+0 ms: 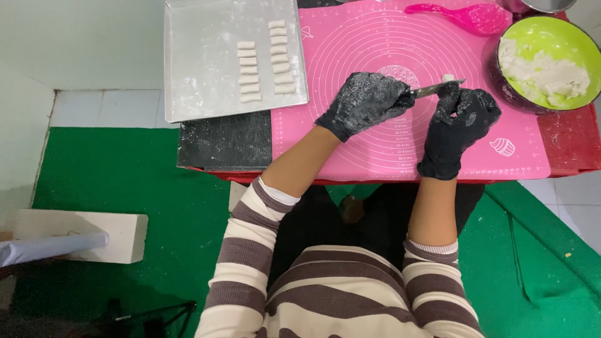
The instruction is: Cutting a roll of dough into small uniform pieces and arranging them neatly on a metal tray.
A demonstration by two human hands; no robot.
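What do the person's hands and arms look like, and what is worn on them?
Both hands wear black gloves: the left hand glove is heavily dusted with white flour, the right hand glove only lightly. The sleeves are striped brown and cream with ribbed cuffs, pushed up so the forearms are bare.

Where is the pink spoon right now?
In the head view, the pink spoon lies at the far right edge of the pink mat, just left of the green bowl of dough.
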